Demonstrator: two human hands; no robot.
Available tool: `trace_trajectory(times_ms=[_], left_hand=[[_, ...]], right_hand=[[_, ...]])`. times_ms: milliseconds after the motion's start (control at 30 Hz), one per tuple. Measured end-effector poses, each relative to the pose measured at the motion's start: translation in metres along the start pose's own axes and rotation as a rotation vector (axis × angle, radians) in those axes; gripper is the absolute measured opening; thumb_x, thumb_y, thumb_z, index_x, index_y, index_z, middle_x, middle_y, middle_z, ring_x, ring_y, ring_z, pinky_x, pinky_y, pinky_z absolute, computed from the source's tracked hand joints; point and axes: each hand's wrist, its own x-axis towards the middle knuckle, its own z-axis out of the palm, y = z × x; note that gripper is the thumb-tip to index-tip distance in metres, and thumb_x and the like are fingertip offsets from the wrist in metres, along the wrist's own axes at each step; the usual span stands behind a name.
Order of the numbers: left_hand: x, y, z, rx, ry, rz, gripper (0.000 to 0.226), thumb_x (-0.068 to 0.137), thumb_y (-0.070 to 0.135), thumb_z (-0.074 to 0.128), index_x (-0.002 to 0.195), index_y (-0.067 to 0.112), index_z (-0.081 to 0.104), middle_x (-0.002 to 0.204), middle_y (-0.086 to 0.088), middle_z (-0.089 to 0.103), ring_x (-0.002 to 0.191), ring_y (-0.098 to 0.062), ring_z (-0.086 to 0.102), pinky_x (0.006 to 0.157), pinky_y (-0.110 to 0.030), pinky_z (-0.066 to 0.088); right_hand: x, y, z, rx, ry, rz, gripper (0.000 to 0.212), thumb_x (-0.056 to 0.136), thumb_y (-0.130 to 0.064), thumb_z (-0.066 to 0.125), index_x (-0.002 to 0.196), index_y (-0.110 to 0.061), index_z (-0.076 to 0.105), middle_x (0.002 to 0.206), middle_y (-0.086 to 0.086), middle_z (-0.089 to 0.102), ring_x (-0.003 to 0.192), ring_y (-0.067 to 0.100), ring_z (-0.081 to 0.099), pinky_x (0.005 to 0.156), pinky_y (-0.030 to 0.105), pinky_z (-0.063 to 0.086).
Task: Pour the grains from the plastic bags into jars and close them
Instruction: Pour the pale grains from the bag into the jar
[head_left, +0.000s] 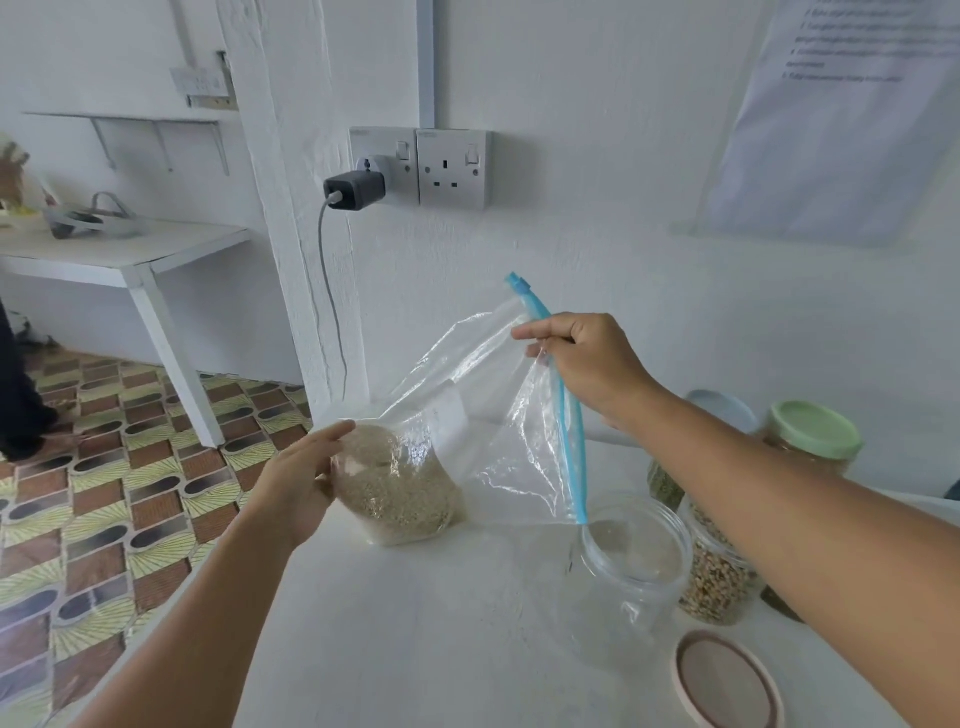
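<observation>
A clear plastic bag (493, 431) with a blue zip strip holds pale grains (397, 486) bunched in its lower left corner. My left hand (301, 480) cups that grain-filled corner from the left. My right hand (587, 364) pinches the bag's top edge by the blue strip and holds it up. The strip's lower end hangs just above the mouth of an empty clear jar (636, 564) on the white table (415, 649). A pinkish lid (727, 680) lies upside down in front of the jar.
Right of the empty jar stand a jar of brownish grains (717, 577), a jar with a green lid (813, 431) and a jar with a pale blue lid (722, 408). Wall sockets with a plugged charger (356, 189) are behind. A person's feet stand on the patterned floor at far left.
</observation>
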Motion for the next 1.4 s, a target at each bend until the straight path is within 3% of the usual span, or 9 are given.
trace_trajectory(times_ms=[67,200,300,500,667,800,1000,1200,1400], left_hand=[[0.002,0.005,0.003,-0.027,0.058,0.003,0.024,0.098,-0.003,0.061,0.1,0.015,0.078,0.108,-0.002,0.071,0.092,-0.02,0.056,0.075,-0.028,0.044],[0.001,0.024,0.004,-0.092,0.105,0.119,0.027,0.096,-0.003,0.066,0.099,0.019,0.082,0.118,0.002,0.074,0.112,-0.016,0.063,0.099,-0.035,0.051],[-0.007,0.031,0.003,-0.138,0.084,0.237,0.025,0.097,-0.001,0.066,0.099,0.019,0.081,0.117,0.001,0.073,0.112,-0.014,0.062,0.095,-0.032,0.051],[-0.007,0.022,0.0,-0.04,0.056,0.178,0.027,0.101,0.001,0.061,0.1,0.018,0.081,0.12,-0.004,0.069,0.112,-0.02,0.06,0.111,-0.046,0.047],[-0.005,0.03,0.001,-0.091,0.107,0.277,0.034,0.101,-0.001,0.061,0.088,0.021,0.083,0.131,0.0,0.07,0.123,-0.016,0.063,0.101,-0.039,0.052],[-0.002,0.026,-0.007,-0.08,0.095,0.195,0.033,0.099,-0.001,0.061,0.089,0.02,0.084,0.117,-0.007,0.07,0.105,-0.021,0.062,0.101,-0.036,0.052],[0.003,0.033,-0.006,-0.062,0.13,0.319,0.032,0.098,-0.008,0.062,0.09,0.016,0.083,0.128,-0.004,0.073,0.126,-0.021,0.065,0.112,-0.042,0.05],[-0.003,0.026,-0.001,0.044,0.154,0.35,0.042,0.097,-0.006,0.065,0.075,0.024,0.084,0.131,-0.008,0.071,0.129,-0.021,0.063,0.116,-0.039,0.045],[-0.009,0.02,0.007,0.232,0.042,0.316,0.036,0.1,0.002,0.062,0.092,0.028,0.085,0.14,0.001,0.065,0.135,-0.017,0.054,0.119,-0.04,0.039]], right_hand=[[0.001,-0.001,0.0,0.0,0.002,-0.002,0.042,0.101,0.0,0.05,0.105,-0.026,0.082,0.099,-0.003,0.077,0.096,0.007,0.072,0.102,0.032,0.055],[0.005,-0.009,0.001,0.04,0.039,-0.037,0.04,0.1,-0.002,0.051,0.104,-0.027,0.082,0.096,-0.004,0.077,0.094,0.007,0.071,0.096,0.026,0.054],[0.012,-0.01,-0.001,0.094,0.062,-0.054,0.041,0.099,-0.001,0.052,0.102,-0.028,0.083,0.097,-0.003,0.078,0.099,0.014,0.073,0.099,0.033,0.056],[0.011,0.0,0.01,0.044,0.008,-0.015,0.044,0.098,-0.003,0.052,0.097,-0.035,0.082,0.095,-0.003,0.078,0.101,0.019,0.072,0.102,0.041,0.055],[0.017,-0.006,0.006,0.104,0.038,-0.036,0.043,0.098,0.0,0.052,0.099,-0.03,0.083,0.096,-0.001,0.078,0.099,0.016,0.074,0.102,0.04,0.056],[0.016,-0.004,0.009,0.081,0.016,-0.047,0.042,0.098,0.0,0.052,0.099,-0.029,0.083,0.097,-0.001,0.078,0.096,0.012,0.073,0.102,0.038,0.056],[0.015,-0.002,0.005,0.095,0.085,-0.076,0.043,0.098,0.001,0.051,0.102,-0.027,0.082,0.096,-0.004,0.078,0.098,0.006,0.072,0.103,0.03,0.054],[0.012,0.012,0.004,0.061,0.054,-0.047,0.042,0.098,0.001,0.05,0.102,-0.026,0.082,0.101,-0.005,0.078,0.099,0.005,0.073,0.103,0.034,0.054],[0.012,0.02,0.003,0.037,0.032,-0.053,0.043,0.1,-0.001,0.052,0.099,-0.034,0.08,0.099,-0.005,0.078,0.101,0.008,0.071,0.102,0.036,0.055]])
